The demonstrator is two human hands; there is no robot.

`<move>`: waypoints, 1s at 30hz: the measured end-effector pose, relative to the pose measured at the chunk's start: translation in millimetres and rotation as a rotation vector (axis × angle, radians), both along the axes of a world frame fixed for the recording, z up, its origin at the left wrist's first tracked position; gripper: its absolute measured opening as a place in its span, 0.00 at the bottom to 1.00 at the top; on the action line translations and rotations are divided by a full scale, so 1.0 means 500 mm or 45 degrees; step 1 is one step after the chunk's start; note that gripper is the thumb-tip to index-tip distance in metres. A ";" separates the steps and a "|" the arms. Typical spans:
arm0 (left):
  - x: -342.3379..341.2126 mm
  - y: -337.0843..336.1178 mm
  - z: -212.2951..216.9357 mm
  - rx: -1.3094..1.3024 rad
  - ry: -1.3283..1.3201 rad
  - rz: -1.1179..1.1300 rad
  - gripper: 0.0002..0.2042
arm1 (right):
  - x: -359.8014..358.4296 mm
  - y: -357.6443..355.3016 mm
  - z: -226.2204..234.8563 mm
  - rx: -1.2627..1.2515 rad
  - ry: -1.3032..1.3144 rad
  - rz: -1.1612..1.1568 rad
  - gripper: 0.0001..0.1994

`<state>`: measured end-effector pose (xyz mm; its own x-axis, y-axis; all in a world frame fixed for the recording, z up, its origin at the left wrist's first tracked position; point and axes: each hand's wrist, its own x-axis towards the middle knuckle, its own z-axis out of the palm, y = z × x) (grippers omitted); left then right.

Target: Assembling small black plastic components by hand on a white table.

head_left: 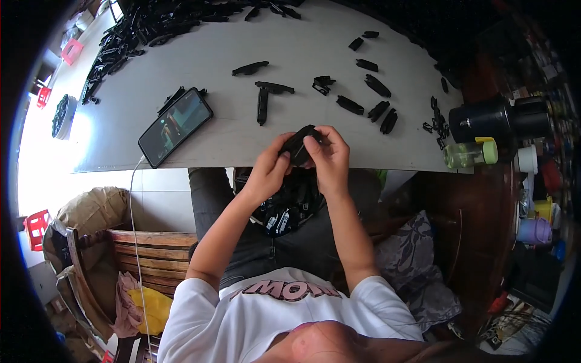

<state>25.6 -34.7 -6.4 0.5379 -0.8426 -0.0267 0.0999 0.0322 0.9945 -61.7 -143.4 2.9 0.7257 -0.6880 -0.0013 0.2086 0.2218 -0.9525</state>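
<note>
Between both hands, at the table's near edge, I hold a black plastic part [298,145]. My left hand [270,166] grips its left side, thumb and fingers closed on it. My right hand [330,158] has its thumb pressed on the part's face and its fingers curled behind. What the part is exactly I cannot make out. Just beyond my hands lie similar long black parts [262,106], two of them touching. Below the hands, a container of black parts [279,221] sits at my lap, partly hidden by my forearms.
A phone [177,128] with a cable leans on black pieces at the left. A heap of black parts [139,30] covers the far left table. Loose black parts [350,104] lie at the right. A black flask [484,120] and a green-lidded bottle [471,153] stand near the right edge.
</note>
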 end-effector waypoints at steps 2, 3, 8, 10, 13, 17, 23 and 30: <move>-0.002 0.002 -0.006 -0.053 -0.038 -0.024 0.16 | -0.001 0.005 -0.001 0.088 -0.041 -0.120 0.09; -0.003 0.003 -0.007 -0.109 -0.075 -0.050 0.16 | -0.001 0.009 -0.001 0.090 -0.041 -0.118 0.09; -0.016 -0.004 -0.002 -0.077 -0.174 0.025 0.15 | -0.002 0.031 -0.008 -0.346 -0.042 -0.230 0.08; -0.014 -0.005 0.000 -0.060 -0.072 0.022 0.15 | 0.001 0.026 -0.006 -0.651 0.007 -0.328 0.09; -0.011 -0.004 -0.003 -0.046 -0.059 -0.019 0.15 | 0.006 0.021 0.007 0.257 -0.218 -0.019 0.12; -0.008 -0.005 -0.008 -0.102 0.093 0.136 0.13 | 0.035 -0.002 -0.015 0.037 -0.177 0.091 0.15; 0.016 -0.010 -0.014 0.009 0.028 0.101 0.13 | 0.092 -0.164 -0.035 -1.637 0.855 -0.749 0.13; 0.017 -0.005 -0.024 0.105 -0.076 0.069 0.13 | 0.110 -0.203 -0.034 -1.619 0.964 -0.438 0.07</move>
<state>34.0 -37.4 -18.4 0.5851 -0.8086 -0.0611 0.0408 -0.0460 0.9981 -6.5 -244.7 -14.2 0.6353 -0.6495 0.4177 -0.5333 -0.7602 -0.3710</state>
